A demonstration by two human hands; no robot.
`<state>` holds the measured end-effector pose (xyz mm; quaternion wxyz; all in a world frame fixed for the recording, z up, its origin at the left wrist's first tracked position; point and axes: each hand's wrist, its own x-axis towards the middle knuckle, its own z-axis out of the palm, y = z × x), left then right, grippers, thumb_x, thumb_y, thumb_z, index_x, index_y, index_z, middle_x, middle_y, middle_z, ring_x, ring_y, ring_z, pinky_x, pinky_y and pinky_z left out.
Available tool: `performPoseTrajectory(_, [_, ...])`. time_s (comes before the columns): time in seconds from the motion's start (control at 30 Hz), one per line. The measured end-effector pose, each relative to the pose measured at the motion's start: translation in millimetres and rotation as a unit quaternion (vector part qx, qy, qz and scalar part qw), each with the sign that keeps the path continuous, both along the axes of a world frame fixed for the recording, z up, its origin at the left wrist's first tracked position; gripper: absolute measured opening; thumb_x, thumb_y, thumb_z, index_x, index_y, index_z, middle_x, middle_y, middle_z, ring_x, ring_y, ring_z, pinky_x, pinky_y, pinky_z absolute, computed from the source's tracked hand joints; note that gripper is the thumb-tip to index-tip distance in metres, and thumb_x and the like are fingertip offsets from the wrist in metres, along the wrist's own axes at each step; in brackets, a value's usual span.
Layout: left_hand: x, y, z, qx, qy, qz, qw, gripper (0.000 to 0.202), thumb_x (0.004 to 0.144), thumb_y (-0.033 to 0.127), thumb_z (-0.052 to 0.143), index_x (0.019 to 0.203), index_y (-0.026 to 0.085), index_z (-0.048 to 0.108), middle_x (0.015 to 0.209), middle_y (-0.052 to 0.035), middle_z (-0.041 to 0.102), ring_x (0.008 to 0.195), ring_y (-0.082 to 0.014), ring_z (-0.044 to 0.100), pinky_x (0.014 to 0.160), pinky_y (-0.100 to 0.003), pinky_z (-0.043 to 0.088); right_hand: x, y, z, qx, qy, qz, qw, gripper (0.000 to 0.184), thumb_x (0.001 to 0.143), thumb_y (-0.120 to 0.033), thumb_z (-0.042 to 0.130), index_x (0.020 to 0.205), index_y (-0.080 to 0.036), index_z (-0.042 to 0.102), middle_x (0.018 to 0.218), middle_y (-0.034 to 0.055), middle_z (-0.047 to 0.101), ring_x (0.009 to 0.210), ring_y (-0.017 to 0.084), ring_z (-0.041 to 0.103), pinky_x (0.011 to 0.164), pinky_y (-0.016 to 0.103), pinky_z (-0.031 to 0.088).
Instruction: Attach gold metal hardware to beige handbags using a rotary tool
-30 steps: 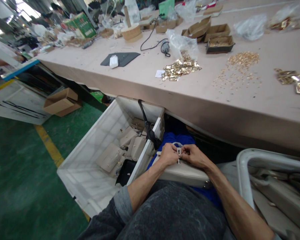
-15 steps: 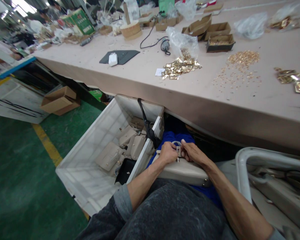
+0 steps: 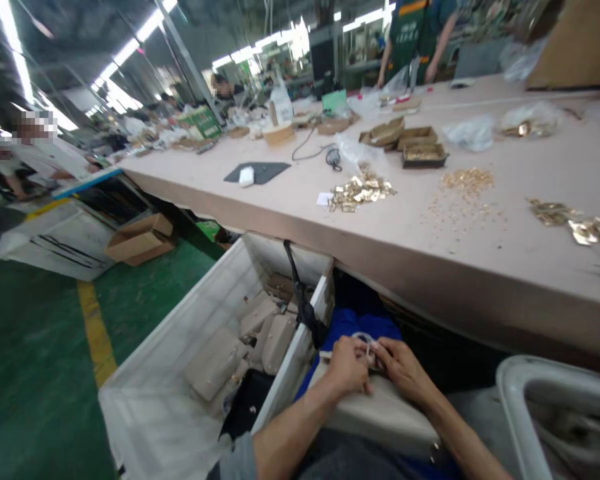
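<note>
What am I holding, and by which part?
Your left hand and right hand hold a pale strap between them, over the bag; exactly which part is too blurred to tell.

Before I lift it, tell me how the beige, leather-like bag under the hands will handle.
The beige, leather-like bag is probably fairly stiff, since its broad body shows no obvious sag. It may slide if pushed, as its surface looks smooth where it rests on the blue cloth.
</note>
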<state>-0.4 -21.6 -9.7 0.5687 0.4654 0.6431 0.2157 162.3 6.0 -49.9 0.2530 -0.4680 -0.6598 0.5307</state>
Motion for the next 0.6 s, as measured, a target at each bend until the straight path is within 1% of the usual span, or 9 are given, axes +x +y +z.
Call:
performPoseTrajectory(0.03, [1, 2, -3.1, 0.000, 0.013, 0.020, 1.000, 0.020, 0.087, 0.017, 0.062, 0.096, 0.010, 0.078, 0.068, -0.0068, 0.074, 0.049, -0.0184, 0.066, 0.049, -0.026, 0.050, 0, -1, -5.0, 0.001, 0.002, -0.004, 1.000, 0.061, 0.099, -0.071, 0.042, 0.069, -0.020, 0.056, 0.066, 0.0009, 0.052, 0.064, 0.017, 0.047, 0.059, 0.029, 0.035])
performPoseTrajectory(0.1, [0, 6, -11.4, 0.017, 0.060, 0.037, 0.997, 0.013, 0.078, 0.012, 0.068, 0.084, 0.010, 0.080, 0.071, -0.0075, 0.076, 0.058, -0.0202, 0.069, 0.052, -0.025, 0.049, -2, 0, -13.8, 0.004, -0.003, -0.011, 1.000, 0.060, 0.099, -0.070, 0.044, 0.069, -0.020, 0.057, 0.066, 0.0009, 0.053, 0.063, 0.017, 0.047, 0.059, 0.030, 0.035])
performPoseTrajectory(0.13, [0, 8, -14.9, 0.022, 0.081, 0.044, 0.995, 0.011, 0.074, 0.011, 0.070, 0.079, 0.010, 0.080, 0.072, -0.0077, 0.076, 0.062, -0.0210, 0.070, 0.054, -0.025, 0.048, -3, 1, -15.9, 0.001, -0.007, -0.009, 1.000, 0.059, 0.098, -0.070, 0.046, 0.069, -0.020, 0.058, 0.066, 0.0010, 0.053, 0.063, 0.017, 0.047, 0.059, 0.030, 0.034])
performPoseTrajectory(0.2, [-1, 7, -17.9, 0.029, 0.100, 0.042, 0.994, 0.009, 0.072, 0.012, 0.071, 0.073, 0.010, 0.079, 0.072, -0.0085, 0.077, 0.066, -0.0225, 0.070, 0.055, -0.025, 0.048, -4, 2, -13.6, -0.001, -0.015, 0.010, 1.000, 0.059, 0.097, -0.069, 0.050, 0.068, -0.019, 0.059, 0.064, 0.0011, 0.054, 0.063, 0.017, 0.047, 0.059, 0.030, 0.034])
performPoseTrajectory(0.27, [-1, -2, -15.5, 0.034, 0.092, 0.035, 0.995, 0.011, 0.073, 0.013, 0.069, 0.072, 0.011, 0.080, 0.072, -0.0089, 0.077, 0.069, -0.0229, 0.070, 0.056, -0.025, 0.047, -6, 1, -6.0, -0.004, -0.013, 0.041, 0.999, 0.058, 0.096, -0.068, 0.053, 0.067, -0.018, 0.060, 0.063, 0.0014, 0.056, 0.062, 0.017, 0.049, 0.059, 0.029, 0.034])
performPoseTrajectory(0.33, [-1, -13, -9.8, 0.036, 0.079, 0.038, 0.995, 0.013, 0.074, 0.012, 0.067, 0.071, 0.011, 0.080, 0.072, -0.0090, 0.077, 0.070, -0.0223, 0.070, 0.055, -0.025, 0.046, -7, 1, 1.8, -0.028, 0.014, 0.081, 0.996, 0.057, 0.096, -0.067, 0.054, 0.069, -0.018, 0.062, 0.065, 0.0019, 0.060, 0.063, 0.018, 0.052, 0.059, 0.029, 0.035])
performPoseTrajectory(0.43, [-1, -27, -0.9, 0.018, 0.061, 0.087, 0.994, 0.016, 0.075, 0.009, 0.063, 0.072, 0.010, 0.079, 0.069, -0.0086, 0.075, 0.062, -0.0189, 0.067, 0.053, -0.024, 0.043, -10, 0, 7.4, -0.090, 0.073, 0.130, 0.985, 0.055, 0.097, -0.066, 0.055, 0.072, -0.017, 0.064, 0.065, 0.0019, 0.063, 0.059, 0.016, 0.053, 0.056, 0.027, 0.033])
performPoseTrajectory(0.53, [-2, -31, 2.1, -0.029, 0.033, 0.121, 0.992, 0.016, 0.076, 0.008, 0.063, 0.072, 0.009, 0.079, 0.065, -0.0072, 0.073, 0.052, -0.0150, 0.060, 0.049, -0.023, 0.041, -13, 3, 3.8, -0.119, 0.079, 0.138, 0.980, 0.057, 0.096, -0.067, 0.057, 0.069, -0.017, 0.062, 0.058, 0.0005, 0.058, 0.052, 0.013, 0.044, 0.052, 0.027, 0.026])
performPoseTrajectory(0.6, [-3, -26, -0.8, -0.053, 0.027, 0.126, 0.990, 0.011, 0.075, 0.010, 0.068, 0.074, 0.009, 0.079, 0.064, -0.0062, 0.072, 0.050, -0.0135, 0.057, 0.049, -0.023, 0.040, -16, 8, -3.4, -0.147, 0.071, 0.126, 0.978, 0.059, 0.092, -0.070, 0.059, 0.065, -0.017, 0.061, 0.053, -0.0010, 0.053, 0.048, 0.011, 0.036, 0.050, 0.027, 0.021])
